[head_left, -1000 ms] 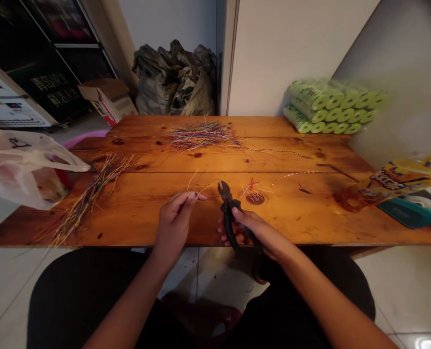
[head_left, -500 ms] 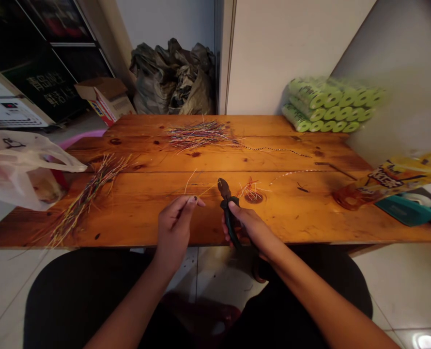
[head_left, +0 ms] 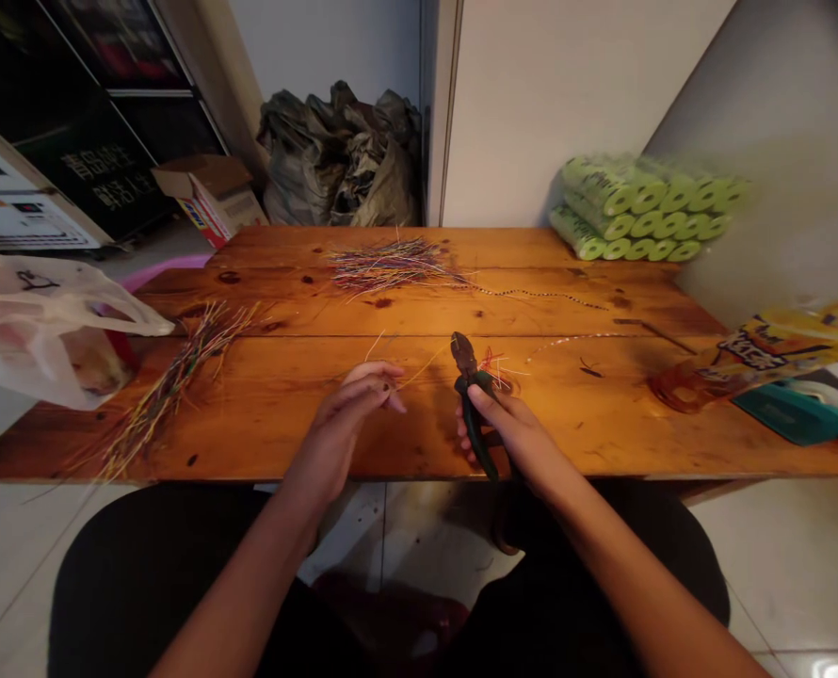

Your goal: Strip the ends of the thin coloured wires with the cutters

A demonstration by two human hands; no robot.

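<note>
Since the thin wire (head_left: pixel 419 370) is pinched only between the left hand's (head_left: pixel 359 400) fingertips, it could slip if tugged; the cutters (head_left: pixel 470 400), clamped in the right hand (head_left: pixel 510 428) above the desk (head_left: pixel 567 443), could snag the wire scraps (head_left: pixel 495 367).

Behind the plank worktop (head_left: pixel 264 414) rise a white wall panel (head_left: pixel 567 113) and a grey wall (head_left: pixel 779 141). A black glass-fronted cabinet (head_left: pixel 115 132) stands beyond its far left corner, and pale floor tiles (head_left: pixel 793 556) show below its front edge, under dim, warm light.
</note>
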